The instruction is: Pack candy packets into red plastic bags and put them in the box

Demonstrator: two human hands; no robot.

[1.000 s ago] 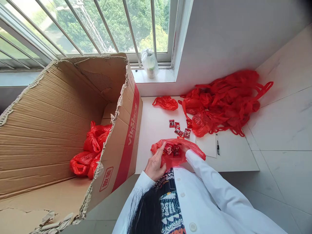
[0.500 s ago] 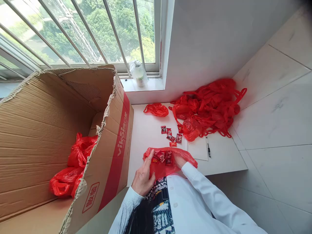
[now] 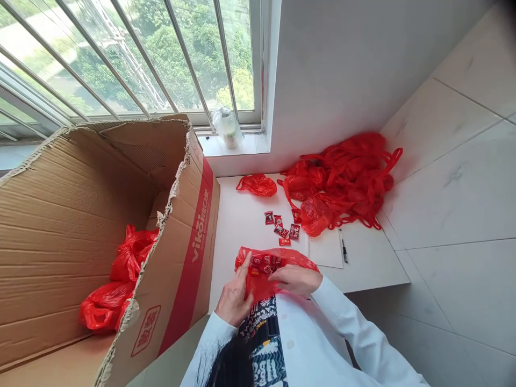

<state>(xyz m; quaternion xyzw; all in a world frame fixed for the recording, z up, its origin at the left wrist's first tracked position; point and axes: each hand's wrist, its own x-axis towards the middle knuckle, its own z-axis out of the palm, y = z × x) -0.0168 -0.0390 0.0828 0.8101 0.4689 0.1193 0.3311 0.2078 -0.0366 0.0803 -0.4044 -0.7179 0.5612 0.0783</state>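
Note:
A thin red plastic bag [image 3: 260, 290] lies spread at the table's near edge, its mouth open toward me. Several small wrapped candies [image 3: 266, 264], mostly dark red, show inside it. My left hand [image 3: 236, 294] grips the bag's left side, thumb near me and fingers along the outer edge. Over the right side of the bag is my right hand [image 3: 297, 279], its fingers closed together on the near rim by the candies; their undersides are hidden. Beyond the bag, several loose candies [image 3: 282, 231] lie on the white table [image 3: 237, 226].
On the left stands a tall cardboard box [image 3: 183, 263] with filled red bags [image 3: 107, 303] inside. A heap of red bags [image 3: 350, 177] fills the back right. A single red bag [image 3: 258, 185], a paper sheet [image 3: 325, 250] and a pen [image 3: 344, 250] also lie on the table.
My right hand has come out from inside the bag and now rests over its near rim. My left hand keeps its hold. The view has shifted slightly.

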